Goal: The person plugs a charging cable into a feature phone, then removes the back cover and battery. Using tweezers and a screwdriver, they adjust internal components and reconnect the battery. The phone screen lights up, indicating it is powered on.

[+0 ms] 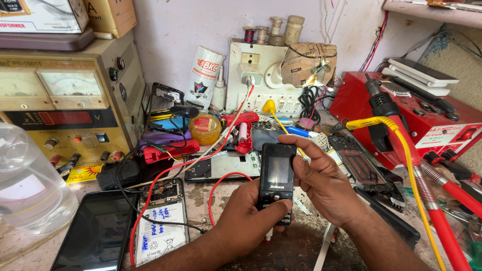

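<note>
A small black keypad phone (pixel 277 173) stands upright over the workbench, held between both hands, its screen facing me. My left hand (pixel 249 217) wraps the lower part, with the thumb across the keypad. My right hand (pixel 321 183) grips the right edge, fingers curled along the top and side. A red wire (pixel 217 186) loops on the bench just left of the phone.
An opened phone with its battery showing (pixel 161 223) and a dark tablet (pixel 95 236) lie at the front left beside a clear plastic bottle (pixel 27 188). A beige power supply (pixel 65 100) stands left, a red soldering station (pixel 427 120) right. Phone parts clutter the back.
</note>
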